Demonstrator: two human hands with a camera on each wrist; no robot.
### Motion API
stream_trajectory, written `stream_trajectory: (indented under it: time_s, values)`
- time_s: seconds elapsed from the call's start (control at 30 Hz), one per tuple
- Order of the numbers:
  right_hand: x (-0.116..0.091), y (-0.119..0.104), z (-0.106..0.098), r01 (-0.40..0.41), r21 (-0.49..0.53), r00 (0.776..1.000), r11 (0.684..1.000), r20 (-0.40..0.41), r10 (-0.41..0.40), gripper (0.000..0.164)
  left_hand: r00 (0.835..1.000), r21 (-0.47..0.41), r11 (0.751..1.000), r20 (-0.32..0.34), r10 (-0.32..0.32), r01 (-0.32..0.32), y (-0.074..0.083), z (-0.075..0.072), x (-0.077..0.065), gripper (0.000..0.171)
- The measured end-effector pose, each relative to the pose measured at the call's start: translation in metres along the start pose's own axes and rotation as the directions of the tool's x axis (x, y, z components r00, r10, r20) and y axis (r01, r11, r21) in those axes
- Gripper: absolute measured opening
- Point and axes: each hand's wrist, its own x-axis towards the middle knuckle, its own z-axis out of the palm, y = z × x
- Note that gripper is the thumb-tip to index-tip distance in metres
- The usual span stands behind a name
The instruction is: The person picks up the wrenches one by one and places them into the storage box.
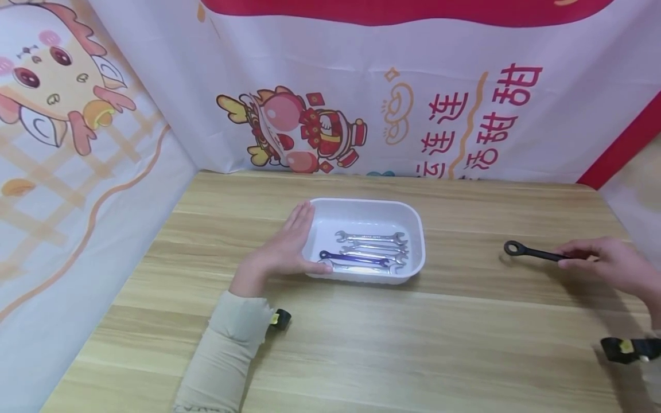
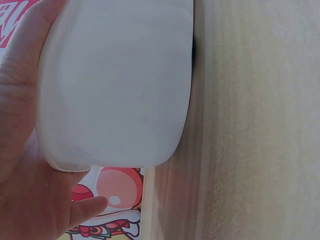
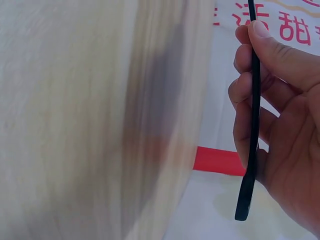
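Note:
A white plastic tray (image 1: 420, 241) stands on the table with several silver open-end wrenches (image 1: 370, 237) and one purple-blue wrench (image 1: 356, 258) lying side by side in it. My left hand (image 1: 284, 248) holds the tray's left end, thumb at the near corner and fingers along the far one; the left wrist view has the tray's outer wall (image 2: 120, 85) filling the hand's span. Right of the tray, my right hand (image 1: 611, 261) grips a black ring-ended wrench (image 1: 534, 251) above the table. Its thumb and curled fingers pinch the shaft (image 3: 255, 95) in the right wrist view.
The wood-grain table (image 1: 372, 344) reaches back to a white printed curtain (image 1: 320, 57), and another printed cloth (image 1: 57, 189) hangs along the left side. Black straps (image 1: 627, 349) with small cameras are worn on the wrists.

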Motion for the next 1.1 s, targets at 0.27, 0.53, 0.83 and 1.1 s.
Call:
stream_trajectory:
  time_s: [0.27, 0.53, 0.83, 1.1]
  values:
    - [0.001, -0.014, -0.002, 0.071, 0.006, 0.992, 0.997, -0.107, -0.070, 0.017, 1.000, -0.002, 1.000, 0.001, -0.006, 0.006, -0.002, 0.001, -0.001, 0.137]
    - [0.005, -0.026, -0.005, 0.105, 0.022, 0.985, 0.994, -0.143, -0.100, 0.014, 1.000, -0.019, 1.000, -0.002, -0.007, 0.007, -0.003, 0.003, 0.000, 0.137]
    - [0.013, -0.037, -0.003, 0.129, 0.036, 0.977, 0.991, -0.176, -0.120, 0.015, 1.000, -0.007, 1.000, 0.000, 0.006, -0.006, -0.002, 0.003, 0.002, 0.138]
    - [0.023, -0.051, -0.001, 0.183, 0.096, 0.963, 0.978, -0.218, -0.158, 0.017, 1.000, -0.003, 1.000, -0.003, 0.006, -0.006, -0.003, 0.002, 0.003, 0.138]
